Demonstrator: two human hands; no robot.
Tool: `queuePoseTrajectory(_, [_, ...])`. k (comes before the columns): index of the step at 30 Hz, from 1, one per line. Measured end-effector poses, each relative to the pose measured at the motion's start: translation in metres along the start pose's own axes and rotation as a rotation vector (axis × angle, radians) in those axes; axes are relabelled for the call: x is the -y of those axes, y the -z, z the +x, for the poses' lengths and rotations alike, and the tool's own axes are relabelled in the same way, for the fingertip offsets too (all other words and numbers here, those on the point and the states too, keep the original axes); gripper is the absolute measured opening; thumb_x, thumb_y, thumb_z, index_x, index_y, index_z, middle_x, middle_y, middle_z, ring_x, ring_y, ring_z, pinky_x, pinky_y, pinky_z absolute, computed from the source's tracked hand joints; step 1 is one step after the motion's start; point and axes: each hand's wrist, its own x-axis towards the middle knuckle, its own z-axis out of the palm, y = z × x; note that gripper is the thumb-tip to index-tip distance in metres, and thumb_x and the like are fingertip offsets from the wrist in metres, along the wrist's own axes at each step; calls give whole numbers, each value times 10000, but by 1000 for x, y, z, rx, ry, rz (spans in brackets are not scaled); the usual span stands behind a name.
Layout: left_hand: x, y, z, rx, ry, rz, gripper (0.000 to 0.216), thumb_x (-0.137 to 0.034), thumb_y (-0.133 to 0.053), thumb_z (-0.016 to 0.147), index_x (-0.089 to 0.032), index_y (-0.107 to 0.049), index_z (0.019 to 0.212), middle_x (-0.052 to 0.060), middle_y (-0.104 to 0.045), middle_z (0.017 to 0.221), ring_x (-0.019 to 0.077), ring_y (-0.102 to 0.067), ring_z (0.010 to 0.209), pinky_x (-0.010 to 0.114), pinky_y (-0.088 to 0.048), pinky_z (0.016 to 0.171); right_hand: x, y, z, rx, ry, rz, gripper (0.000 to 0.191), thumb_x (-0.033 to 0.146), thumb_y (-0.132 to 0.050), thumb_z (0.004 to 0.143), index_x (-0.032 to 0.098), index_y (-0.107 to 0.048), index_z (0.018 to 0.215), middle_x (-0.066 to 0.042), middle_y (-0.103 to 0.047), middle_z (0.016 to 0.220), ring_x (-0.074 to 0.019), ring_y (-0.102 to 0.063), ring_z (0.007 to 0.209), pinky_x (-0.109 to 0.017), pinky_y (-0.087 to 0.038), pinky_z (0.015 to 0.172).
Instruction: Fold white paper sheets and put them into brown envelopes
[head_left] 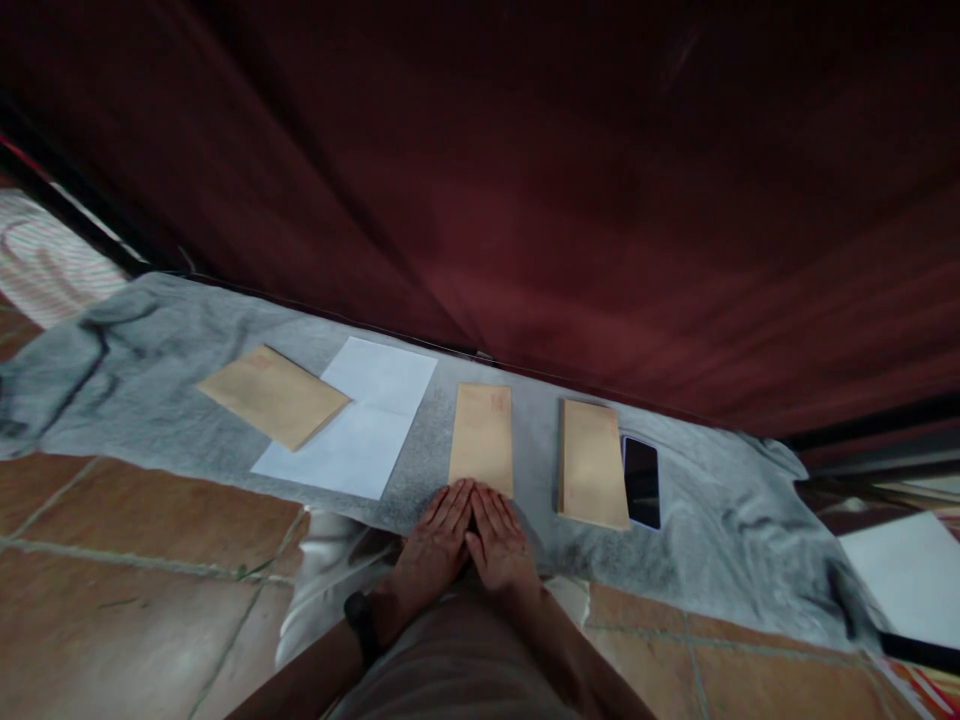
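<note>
Around: paper (352, 420) left of envelope (481, 438), phone (642, 482) right
Envelope: tan, flat
Hands: left hand (433, 548), right hand (499, 545) flat, empty, touching its near edge

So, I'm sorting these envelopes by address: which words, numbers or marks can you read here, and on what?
Nothing here can be read.
middle envelope: a faint reddish mark near its far end, too blurred to read.
left envelope: a faint reddish mark, also too blurred.
right envelope, white sheet, phone: no text that can be made out.
</note>
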Motion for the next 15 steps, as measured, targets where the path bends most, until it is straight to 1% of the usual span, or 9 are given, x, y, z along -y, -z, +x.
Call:
queuePoseTrajectory(3, [1, -2, -4, -16, 37, -10, 600, -233, -449, 989, -98, -429, 1574, 166, -505, 1584, 281, -438, 1504, 465, -379, 1234, -3, -4, -8, -21, -54, -57, 602, 313, -447, 1053, 129, -364, 1621, -124, -477, 1613, -256, -432, 1511, -452, -401, 1240])
queuePoseTrajectory(5, [3, -2, -7, -46, 113, -16, 562, -236, -429, 1011, -109, -452, 1559, 172, -512, 1578, 287, -455, 1491, 462, -433, 1193, -5, -6, -8, -31, -61, -82, 623, 314, -460, 1050, 133, -337, 1633, -124, -458, 1624, -264, -431, 1512, -454, -397, 1241])
queuePoseTrajectory(8, [9, -1, -4, -75, 236, -70, 491, -222, -416, 1023, -143, -530, 1494, 175, -545, 1544, 301, -520, 1431, 474, -494, 1130, -5, -9, -7, -53, -64, -101, 667, 315, -470, 1046, 124, -272, 1654, -136, -430, 1639, -280, -438, 1506, -462, -397, 1237])
queuePoseTrajectory(10, [15, 1, 4, -79, 297, -144, 456, -206, -422, 1013, -166, -577, 1440, 159, -605, 1466, 289, -583, 1347, 466, -511, 1107, -4, -11, -7, -64, -70, -104, 692, 308, -470, 1043, 127, -227, 1666, -138, -424, 1641, -287, -448, 1500, -470, -393, 1237])
queuePoseTrajectory(12, [20, 4, 16, -80, 370, -203, 456, -180, -441, 985, -161, -589, 1416, 154, -641, 1378, 279, -611, 1278, 444, -515, 1097, -3, -12, -7, -68, -71, -97, 702, 298, -468, 1040, 136, -205, 1671, -132, -423, 1642, -287, -452, 1497, -474, -383, 1242])
queuePoseTrajectory(15, [21, 8, 32, -47, 489, -217, 531, -151, -479, 939, -117, -525, 1467, 170, -645, 1303, 289, -618, 1235, 425, -511, 1084, -3, -11, -7, -77, -73, -80, 690, 285, -471, 1030, 133, -244, 1663, -127, -435, 1635, -282, -453, 1496, -475, -376, 1246])
